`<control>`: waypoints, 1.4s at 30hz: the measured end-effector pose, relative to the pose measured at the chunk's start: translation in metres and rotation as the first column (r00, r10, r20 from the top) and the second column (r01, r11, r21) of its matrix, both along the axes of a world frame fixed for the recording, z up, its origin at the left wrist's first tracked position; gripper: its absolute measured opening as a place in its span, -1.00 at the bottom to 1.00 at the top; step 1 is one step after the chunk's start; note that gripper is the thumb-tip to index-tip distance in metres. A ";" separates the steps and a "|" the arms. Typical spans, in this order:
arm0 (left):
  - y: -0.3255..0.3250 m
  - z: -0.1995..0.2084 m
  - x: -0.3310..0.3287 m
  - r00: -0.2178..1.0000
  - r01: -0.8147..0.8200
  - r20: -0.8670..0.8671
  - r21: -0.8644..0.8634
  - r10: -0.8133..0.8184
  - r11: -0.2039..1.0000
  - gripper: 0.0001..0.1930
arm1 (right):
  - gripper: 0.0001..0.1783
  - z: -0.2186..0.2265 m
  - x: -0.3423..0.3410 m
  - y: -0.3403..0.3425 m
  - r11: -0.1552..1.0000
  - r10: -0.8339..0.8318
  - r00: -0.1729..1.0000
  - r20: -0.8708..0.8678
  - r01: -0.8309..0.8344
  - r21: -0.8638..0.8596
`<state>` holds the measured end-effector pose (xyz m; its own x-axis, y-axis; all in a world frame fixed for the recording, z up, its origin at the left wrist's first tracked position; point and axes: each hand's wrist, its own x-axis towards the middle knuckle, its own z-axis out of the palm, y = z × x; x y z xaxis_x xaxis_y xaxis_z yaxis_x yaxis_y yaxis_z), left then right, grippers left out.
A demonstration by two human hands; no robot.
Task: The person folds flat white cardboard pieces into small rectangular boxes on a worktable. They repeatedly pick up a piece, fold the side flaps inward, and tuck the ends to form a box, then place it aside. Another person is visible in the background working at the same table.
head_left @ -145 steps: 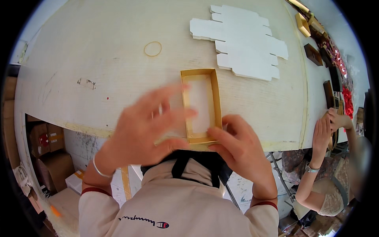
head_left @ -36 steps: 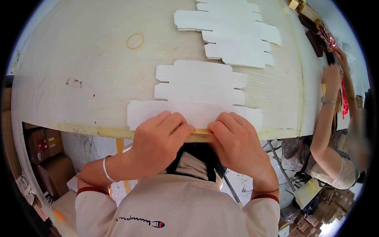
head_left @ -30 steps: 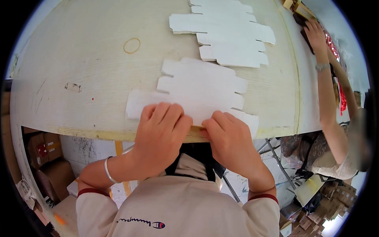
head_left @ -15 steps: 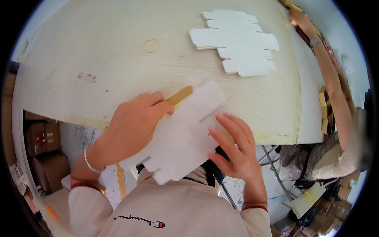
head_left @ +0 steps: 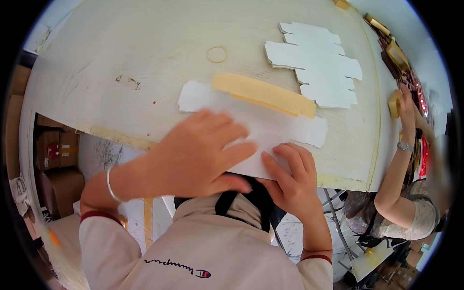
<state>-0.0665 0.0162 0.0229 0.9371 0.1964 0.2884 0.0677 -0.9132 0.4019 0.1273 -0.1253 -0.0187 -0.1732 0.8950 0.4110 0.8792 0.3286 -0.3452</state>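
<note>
A white cardboard box blank (head_left: 263, 123) lies across the near edge of the table, partly covered by my hands. Along its far side a yellow-tan flap (head_left: 266, 95) shows. My right hand (head_left: 297, 181) pinches the near edge of the blank, fingers on top and thumb low at the edge. Over the blank's left part is my left hand (head_left: 200, 152), slightly blurred, fingers and thumb apart and nothing in it; whether it touches the cardboard I cannot tell. Beyond, to the right, rests a stack of flat white blanks (head_left: 324, 67).
A rubber band (head_left: 216, 54) lies on the pale tabletop (head_left: 121, 48). At the right, a co-worker's hand (head_left: 406, 99) is at a yellow box (head_left: 394, 105), near more boxes along the wall. Brown cartons (head_left: 60, 150) fill a shelf beneath the table at left.
The blank has turned from slanting in my hands to lying across the table edge, its yellow flap now facing up. My left hand has let go of it. The co-worker's arm has come nearer.
</note>
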 end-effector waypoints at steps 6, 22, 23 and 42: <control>-0.025 -0.036 -0.016 0.983 -0.086 0.170 0.073 0.073 0.994 -0.72 | -0.71 -0.001 -0.001 -0.005 1.000 0.003 0.999 -0.045 -0.002 0.007; -0.037 -0.047 -0.010 0.981 -0.131 0.160 0.119 0.111 0.984 -0.71 | -0.76 -0.008 -0.008 -0.014 0.995 -0.026 0.992 0.121 0.014 0.098; -0.039 -0.049 -0.013 0.979 -0.114 0.188 0.166 0.082 0.980 -0.73 | -0.77 -0.012 -0.010 -0.019 0.992 -0.015 0.988 0.153 -0.004 0.128; -0.009 0.013 -0.014 0.947 -0.173 0.289 0.082 0.143 0.982 -0.74 | -0.73 0.014 -0.017 -0.003 0.979 -0.126 0.992 0.012 0.126 -0.162</control>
<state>-0.0807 0.0068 0.0361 0.7745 0.2896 0.5624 0.1125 -0.9379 0.3280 0.1101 -0.1288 -0.0050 -0.0553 0.9645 0.2582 0.9106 0.1548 -0.3832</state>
